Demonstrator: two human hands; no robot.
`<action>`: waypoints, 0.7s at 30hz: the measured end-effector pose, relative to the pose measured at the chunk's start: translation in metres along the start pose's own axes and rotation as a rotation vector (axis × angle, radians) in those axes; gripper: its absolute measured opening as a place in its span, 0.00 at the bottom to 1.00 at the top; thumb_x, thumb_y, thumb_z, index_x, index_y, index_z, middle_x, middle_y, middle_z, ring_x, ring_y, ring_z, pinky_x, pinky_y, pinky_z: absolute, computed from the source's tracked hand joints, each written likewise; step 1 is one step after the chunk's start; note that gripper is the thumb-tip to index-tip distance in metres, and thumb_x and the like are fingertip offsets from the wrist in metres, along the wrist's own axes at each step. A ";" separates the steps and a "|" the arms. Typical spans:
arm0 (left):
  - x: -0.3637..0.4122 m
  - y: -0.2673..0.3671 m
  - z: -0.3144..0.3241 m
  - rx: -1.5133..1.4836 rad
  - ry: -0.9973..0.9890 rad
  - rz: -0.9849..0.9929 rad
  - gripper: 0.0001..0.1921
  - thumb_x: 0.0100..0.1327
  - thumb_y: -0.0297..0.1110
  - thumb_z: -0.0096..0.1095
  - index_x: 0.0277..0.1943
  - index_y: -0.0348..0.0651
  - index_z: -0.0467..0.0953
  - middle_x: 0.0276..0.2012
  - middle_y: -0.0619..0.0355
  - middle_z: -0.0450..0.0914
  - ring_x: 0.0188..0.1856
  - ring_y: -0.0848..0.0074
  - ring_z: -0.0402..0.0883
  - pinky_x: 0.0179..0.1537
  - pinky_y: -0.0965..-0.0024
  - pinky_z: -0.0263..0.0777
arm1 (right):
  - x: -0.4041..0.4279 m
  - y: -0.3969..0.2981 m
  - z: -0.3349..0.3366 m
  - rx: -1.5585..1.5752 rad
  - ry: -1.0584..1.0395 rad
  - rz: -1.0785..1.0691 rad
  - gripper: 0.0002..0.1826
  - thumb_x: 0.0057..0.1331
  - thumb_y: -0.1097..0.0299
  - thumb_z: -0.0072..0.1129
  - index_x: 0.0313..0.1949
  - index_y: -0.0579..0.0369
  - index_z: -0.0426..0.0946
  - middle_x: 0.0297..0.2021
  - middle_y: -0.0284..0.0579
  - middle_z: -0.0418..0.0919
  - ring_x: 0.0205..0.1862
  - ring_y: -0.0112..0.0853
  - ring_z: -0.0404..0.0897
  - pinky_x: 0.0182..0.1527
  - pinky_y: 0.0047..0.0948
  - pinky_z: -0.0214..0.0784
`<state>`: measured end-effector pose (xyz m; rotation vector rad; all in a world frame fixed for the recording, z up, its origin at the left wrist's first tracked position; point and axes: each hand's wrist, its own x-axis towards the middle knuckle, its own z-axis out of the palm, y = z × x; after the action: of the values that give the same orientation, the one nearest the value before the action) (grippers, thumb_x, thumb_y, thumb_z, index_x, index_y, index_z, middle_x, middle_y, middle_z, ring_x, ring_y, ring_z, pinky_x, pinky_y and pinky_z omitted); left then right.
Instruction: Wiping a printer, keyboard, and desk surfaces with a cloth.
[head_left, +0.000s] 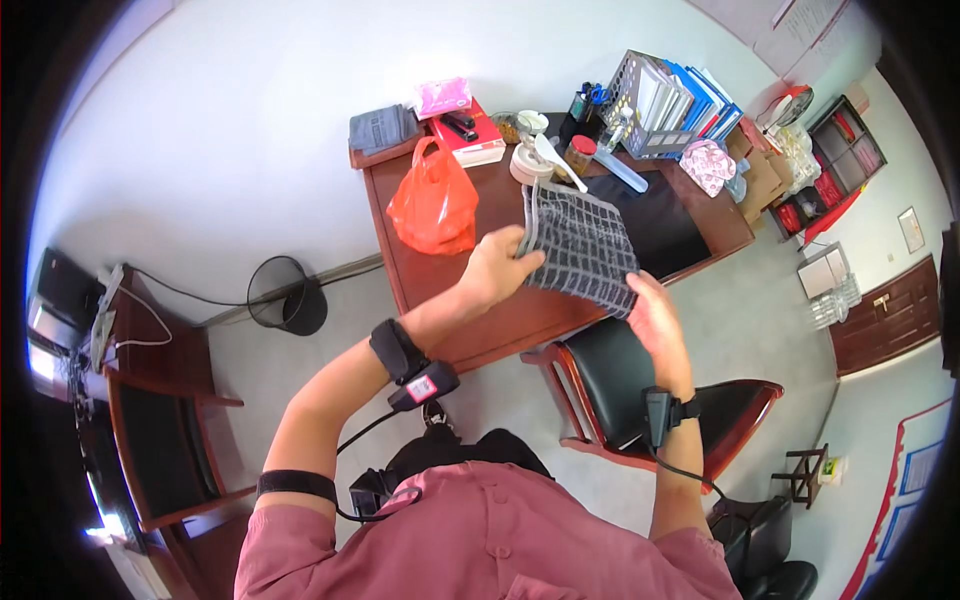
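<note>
A dark checked cloth, folded and with a grey edge, is held up above the desk between my two hands. My left hand pinches its left side, thumb on top. At the lower right corner, my right hand grips it. Left of the cloth, a knotted red plastic bag sits on the desk. Behind the cloth are a white spoon, a white round container and a red-lidded jar. Another folded grey cloth lies at the desk's back left corner.
A red book carries a stapler and a pink tissue pack. A file rack stands at the back right. A black armchair is close to the desk's front; a wire waste bin stands on the floor at left.
</note>
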<state>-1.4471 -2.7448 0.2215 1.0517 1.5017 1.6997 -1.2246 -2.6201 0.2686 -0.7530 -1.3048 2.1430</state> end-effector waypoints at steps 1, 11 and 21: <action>0.000 -0.025 -0.005 0.145 0.030 0.017 0.13 0.56 0.34 0.65 0.39 0.34 0.75 0.26 0.51 0.79 0.28 0.71 0.79 0.33 0.67 0.72 | 0.012 0.018 -0.007 -0.025 0.028 -0.054 0.13 0.67 0.73 0.50 0.48 0.64 0.73 0.45 0.47 0.79 0.48 0.32 0.78 0.54 0.30 0.68; -0.072 -0.177 -0.098 0.363 0.003 -0.743 0.17 0.51 0.36 0.66 0.42 0.35 0.79 0.38 0.48 0.83 0.42 0.66 0.83 0.46 0.66 0.75 | 0.092 0.158 -0.057 -1.242 0.212 -0.454 0.29 0.54 0.62 0.67 0.52 0.64 0.70 0.47 0.57 0.76 0.49 0.47 0.76 0.53 0.38 0.68; -0.019 -0.171 -0.048 0.558 0.102 -0.532 0.13 0.56 0.28 0.65 0.44 0.35 0.75 0.35 0.52 0.81 0.32 0.73 0.80 0.34 0.71 0.75 | 0.167 0.194 -0.049 -1.337 -0.774 -0.657 0.35 0.55 0.42 0.61 0.62 0.34 0.67 0.68 0.46 0.56 0.70 0.49 0.51 0.66 0.67 0.33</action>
<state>-1.4879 -2.7588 0.0482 0.7222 2.1586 0.9984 -1.3372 -2.5554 0.0425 0.2188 -2.8817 0.7900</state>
